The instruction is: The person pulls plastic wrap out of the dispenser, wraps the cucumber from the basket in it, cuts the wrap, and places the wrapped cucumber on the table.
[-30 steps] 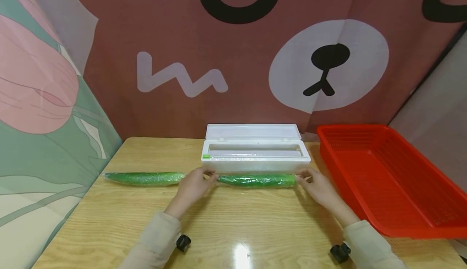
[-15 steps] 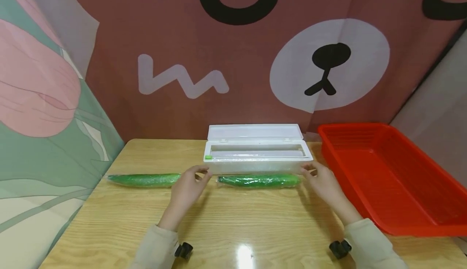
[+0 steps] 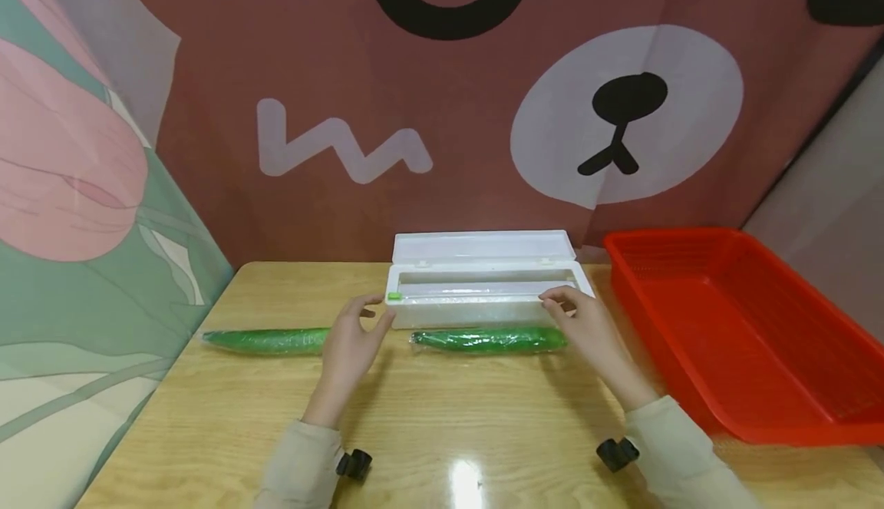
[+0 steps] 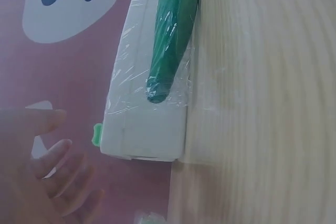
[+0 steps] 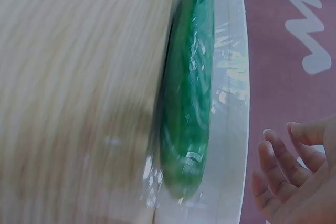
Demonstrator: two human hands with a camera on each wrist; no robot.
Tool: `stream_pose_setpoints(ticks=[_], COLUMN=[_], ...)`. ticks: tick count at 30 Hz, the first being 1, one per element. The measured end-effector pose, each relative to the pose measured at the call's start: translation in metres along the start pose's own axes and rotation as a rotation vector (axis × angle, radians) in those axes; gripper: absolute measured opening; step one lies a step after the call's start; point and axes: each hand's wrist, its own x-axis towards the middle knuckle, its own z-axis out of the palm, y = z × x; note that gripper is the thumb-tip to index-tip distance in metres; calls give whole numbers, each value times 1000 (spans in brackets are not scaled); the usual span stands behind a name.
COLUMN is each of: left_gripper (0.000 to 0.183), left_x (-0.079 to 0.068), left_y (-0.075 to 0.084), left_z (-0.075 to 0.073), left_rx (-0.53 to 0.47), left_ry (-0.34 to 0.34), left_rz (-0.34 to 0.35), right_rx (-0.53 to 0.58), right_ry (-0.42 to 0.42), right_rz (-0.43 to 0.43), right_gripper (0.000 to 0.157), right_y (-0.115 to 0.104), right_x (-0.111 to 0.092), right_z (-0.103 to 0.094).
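Observation:
A green cucumber point(image 3: 490, 339) lies in clear cling film along the front of a white cling film dispenser point(image 3: 470, 315), whose lid point(image 3: 479, 246) stands raised. A roll of film point(image 3: 476, 289) shows inside, and a green slider point(image 3: 394, 295) sits at the left of its front edge. My left hand point(image 3: 350, 349) is beside the dispenser's left end, thumb and fingers parted and holding nothing. Over the right part of the dispenser's front edge hovers my right hand point(image 3: 585, 334); its bent fingers point(image 5: 283, 166) hold nothing in the right wrist view. Whether either hand touches the dispenser, I cannot tell.
A second film-wrapped cucumber point(image 3: 265, 341) lies on the wooden table point(image 3: 442, 424) to the left, its right end hidden behind my left hand. To the right stands a red plastic basket point(image 3: 666, 348). A curtain with a bear print point(image 3: 470, 125) hangs behind the table.
Both hands have left the ends of the middle cucumber, which stays in front of the dispenser. The left hand has shifted left and slightly up; the right has risen to the dispenser's front edge.

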Motion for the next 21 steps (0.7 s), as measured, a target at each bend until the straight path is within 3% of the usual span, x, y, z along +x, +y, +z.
stream_pose_setpoints(ticks=[8, 15, 21], left_gripper=[48, 58, 74], left_x=[8, 15, 27], left_y=[-9, -7, -6], left_z=[11, 24, 25], left_rx=[-54, -121, -178], left_ry=[40, -23, -123], left_rz=[19, -2, -60], right_rx=[38, 52, 90], right_ry=[-39, -81, -121], right_rz=[-43, -77, -89], right_gripper=[13, 13, 15], right_y=[-19, -32, -50], right_x=[8, 19, 31], right_z=[21, 38, 55])
